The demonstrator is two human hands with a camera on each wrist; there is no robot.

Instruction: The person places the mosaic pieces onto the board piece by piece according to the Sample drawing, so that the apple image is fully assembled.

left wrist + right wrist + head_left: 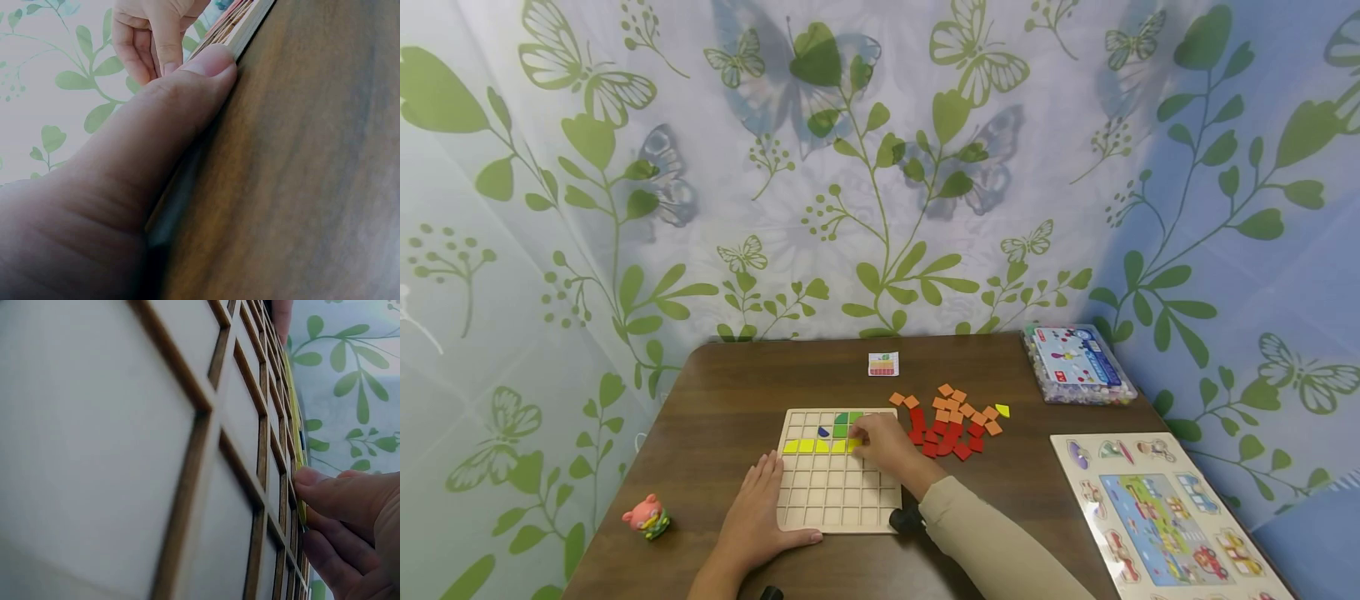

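Note:
A square wooden grid board (827, 497) lies on the table. Yellow tiles (806, 447) sit in a row across it, with green tiles (841, 425) and a dark blue piece (823, 432) above them. My right hand (886, 448) is over the right end of the yellow row. In the right wrist view, its thumb and fingers pinch a thin yellow tile (302, 512) at the grid, its shape mostly hidden. My left hand (760, 508) rests along the board's left side with fingers straight and thumb by the lower edge; the left wrist view shows that thumb (209, 62) against the edge.
Right of the board lie loose orange tiles (955, 406), red tiles (951, 437) and one yellow piece (1003, 411). A small pattern card (883, 364) is behind it. Further right are a bead box (1075, 367) and a picture puzzle (1165, 517). A pink-headed figurine (649, 517) stands left.

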